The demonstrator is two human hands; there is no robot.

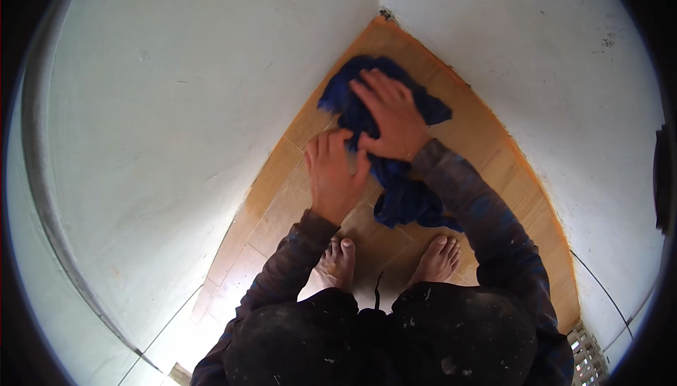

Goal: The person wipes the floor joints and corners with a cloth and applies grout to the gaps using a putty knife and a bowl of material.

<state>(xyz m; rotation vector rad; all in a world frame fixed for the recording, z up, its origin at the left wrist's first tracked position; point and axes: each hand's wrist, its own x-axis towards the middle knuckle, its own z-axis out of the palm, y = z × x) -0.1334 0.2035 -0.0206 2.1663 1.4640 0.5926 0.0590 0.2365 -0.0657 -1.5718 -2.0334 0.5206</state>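
A crumpled dark blue cloth [412,202] lies on the wood-look floor in front of my feet, stretching from near the corner back toward my toes. My right hand [391,118] is over its far part, fingers spread and slightly blurred, with the palm turned down. Whether it presses on the cloth or hovers just above cannot be made out. Beside the cloth's left edge is my left hand [333,178], its fingers lightly bent and the thumb apart. I see nothing held in it. The two thumbs come close together over the cloth's narrow middle.
Two pale walls, one on the left [176,104] and one on the right [522,68], meet in a corner ahead. The plank-patterned floor [282,174] narrows toward it. My bare feet [436,259] stand close behind the cloth. A pale lattice-like piece [587,356] is at lower right.
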